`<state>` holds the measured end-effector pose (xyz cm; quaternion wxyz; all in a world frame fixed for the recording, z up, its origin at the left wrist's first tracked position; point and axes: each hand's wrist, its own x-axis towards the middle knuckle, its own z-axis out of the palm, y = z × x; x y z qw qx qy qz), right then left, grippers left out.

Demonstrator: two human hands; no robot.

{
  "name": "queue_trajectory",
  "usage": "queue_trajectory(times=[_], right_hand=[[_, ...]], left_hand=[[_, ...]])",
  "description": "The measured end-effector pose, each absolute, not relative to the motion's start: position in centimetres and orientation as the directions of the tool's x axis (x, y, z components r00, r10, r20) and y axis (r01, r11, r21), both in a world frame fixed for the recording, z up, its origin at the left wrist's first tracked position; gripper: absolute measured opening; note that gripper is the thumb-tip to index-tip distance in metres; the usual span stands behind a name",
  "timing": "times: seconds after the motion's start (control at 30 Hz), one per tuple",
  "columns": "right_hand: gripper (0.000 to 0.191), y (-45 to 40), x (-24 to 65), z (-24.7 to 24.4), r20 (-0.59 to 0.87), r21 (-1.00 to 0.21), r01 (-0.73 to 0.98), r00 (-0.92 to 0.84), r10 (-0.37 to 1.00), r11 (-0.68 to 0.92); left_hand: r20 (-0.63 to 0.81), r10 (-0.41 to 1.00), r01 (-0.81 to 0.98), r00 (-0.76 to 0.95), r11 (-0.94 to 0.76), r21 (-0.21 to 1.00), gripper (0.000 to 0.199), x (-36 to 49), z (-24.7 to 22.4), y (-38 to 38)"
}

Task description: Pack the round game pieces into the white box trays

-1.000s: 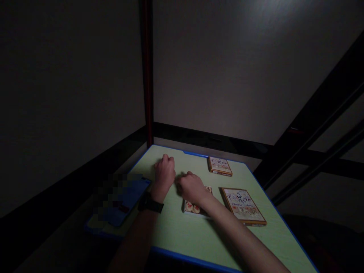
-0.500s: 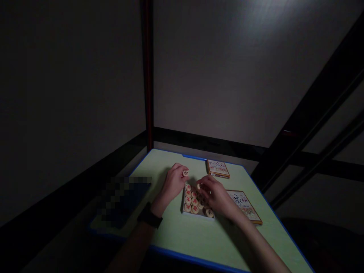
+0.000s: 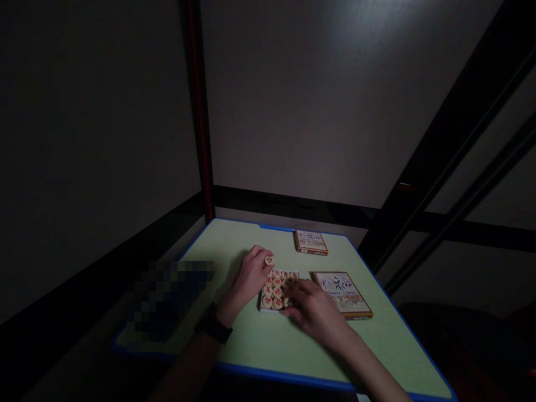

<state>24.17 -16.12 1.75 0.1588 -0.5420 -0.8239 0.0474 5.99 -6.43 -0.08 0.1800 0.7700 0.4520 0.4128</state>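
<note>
My left hand (image 3: 250, 273), with a dark band on its wrist, pinches a round Chinese chess piece (image 3: 269, 261) between thumb and fingers, just above the far left corner of a shallow box (image 3: 268, 310). The box holds rows of round pale pieces; those on the left bear red characters, such as the red-marked piece (image 3: 267, 302) in the near corner. My right hand (image 3: 312, 307) reaches over the right side of the box. Its fingers close around a dark-marked chess piece (image 3: 287, 302) in the near row. The hand hides part of the box's right side.
A printed Chinese chess box lid (image 3: 345, 293) lies right of the open box, partly behind my right hand. Another printed box (image 3: 310, 242) lies at the table's far edge. The pale green table (image 3: 251, 346) has a blue rim. A dark, pixelated object (image 3: 176, 298) is at left.
My right hand has moved from the far side of the box to its near row; a piece now sits in the far right. My left hand still holds its piece. The view has shifted slightly.
</note>
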Motion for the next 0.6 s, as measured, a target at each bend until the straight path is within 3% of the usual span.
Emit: queue_trajectory(times=[0.37, 0.6], right_hand=[[0.027, -16.2, 24.6, 1.5, 0.254, -0.208, 0.858, -0.416, 0.873, 0.47], [0.027, -15.2, 24.9, 1.9, 0.466, -0.422, 0.714, -0.357, 0.809, 0.559]], left_hand=[[0.48, 0.831, 0.569, 0.281, -0.546, 0.614, 0.024, 6.0, 0.1, -6.7], [0.438, 0.862, 0.418, 0.254, -0.507, 0.754, 0.039, 6.7, 0.6, -7.4]])
